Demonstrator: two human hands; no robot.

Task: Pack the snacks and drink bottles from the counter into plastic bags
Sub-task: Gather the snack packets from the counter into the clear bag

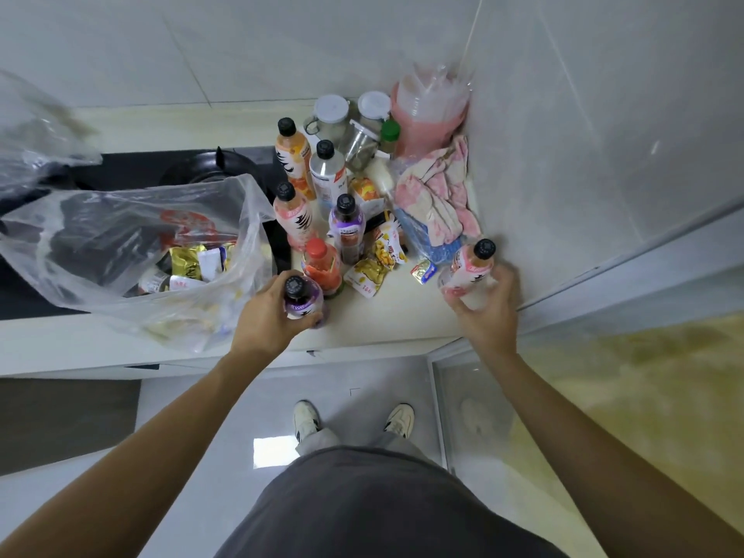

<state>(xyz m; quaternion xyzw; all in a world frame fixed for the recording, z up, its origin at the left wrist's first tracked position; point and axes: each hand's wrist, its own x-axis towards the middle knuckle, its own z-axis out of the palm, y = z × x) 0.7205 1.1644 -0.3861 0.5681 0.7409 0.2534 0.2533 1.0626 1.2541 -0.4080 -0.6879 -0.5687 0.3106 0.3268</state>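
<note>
L hand [269, 316] grips a purple bottle [302, 303] round its body, upright, at the tabletop [402, 316] front edge, just R of the open plastic bag [133, 243]. R hand [485, 312] grips a pale pink bottle [469, 271] w/ black cap, tilted a bit, near the tabletop's front R corner by the wall; can't tell if its base touches the surface.

Bag lies over the stove [120, 171] at the tabletop's L side, mouth facing R; inside are gold snack packs [189, 264] & other wrappers, blurred. A 2nd clear bag [36, 126] shows at far L, blurred.

Mid tabletop, a cluster of upright bottles: red-cap bottle [321, 265] touching the purple one in L hand; behind it another purple bottle [347, 227] & a pink bottle [292, 215]; further back a clear bottle [328, 175] & an orange bottle [293, 155]. Yellow snack packs [372, 267] lie flat between the cluster & R hand; one small pack [423, 271] just L of the pale pink bottle.

Back R corner: two white-lid jars [350, 110], green-cap bottle [389, 134], pink tub [428, 118] w/ clear plastic in it, a pink-white cloth [437, 191] bunched along the wall
</note>
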